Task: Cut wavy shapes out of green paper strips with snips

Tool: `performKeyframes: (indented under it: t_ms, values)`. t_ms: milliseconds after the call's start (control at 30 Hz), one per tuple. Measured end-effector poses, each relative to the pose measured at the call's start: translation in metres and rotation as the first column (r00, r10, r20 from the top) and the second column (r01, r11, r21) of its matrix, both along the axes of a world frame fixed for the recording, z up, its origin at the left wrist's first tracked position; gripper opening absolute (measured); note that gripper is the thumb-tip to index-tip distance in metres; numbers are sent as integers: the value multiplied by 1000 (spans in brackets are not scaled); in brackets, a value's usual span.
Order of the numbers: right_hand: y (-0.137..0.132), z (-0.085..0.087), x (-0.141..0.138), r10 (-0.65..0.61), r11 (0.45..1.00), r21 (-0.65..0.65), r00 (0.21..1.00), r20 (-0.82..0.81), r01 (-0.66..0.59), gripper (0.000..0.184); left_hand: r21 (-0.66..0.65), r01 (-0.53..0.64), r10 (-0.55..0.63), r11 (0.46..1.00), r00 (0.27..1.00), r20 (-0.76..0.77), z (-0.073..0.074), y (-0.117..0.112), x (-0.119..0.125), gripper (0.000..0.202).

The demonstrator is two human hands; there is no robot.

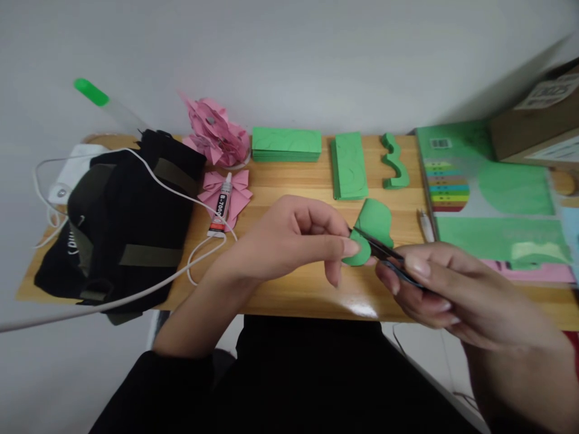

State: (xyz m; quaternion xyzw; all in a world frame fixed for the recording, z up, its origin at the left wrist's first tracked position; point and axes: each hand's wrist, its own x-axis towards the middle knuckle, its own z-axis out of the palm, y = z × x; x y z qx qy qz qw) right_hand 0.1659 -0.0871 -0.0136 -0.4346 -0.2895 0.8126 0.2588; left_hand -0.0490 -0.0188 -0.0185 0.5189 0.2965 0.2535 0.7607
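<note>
My left hand (296,241) pinches a green paper piece (371,232) with rounded lobes, held just above the wooden table (289,289). My right hand (446,283) grips a pair of black scissors (382,250) whose blades meet the edge of that green piece. Both hands hover near the table's front edge, at the centre and right.
Stacks of green paper (286,144) (349,166) and a wavy green cutout stack (394,161) lie at the back. Pink paper flowers (217,135), a glue tube (221,211), a black bag (122,223) with a white cable (172,193), a pen (426,226) and coloured paper packs (493,205) surround them.
</note>
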Motion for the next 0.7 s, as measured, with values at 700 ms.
performKeyframes:
  t_ms: [700]
  values:
    - [-2,-4,5,15,1000,16,1000,0,-15,39,-103,129,-129,986,992,3,8,8,0,24]
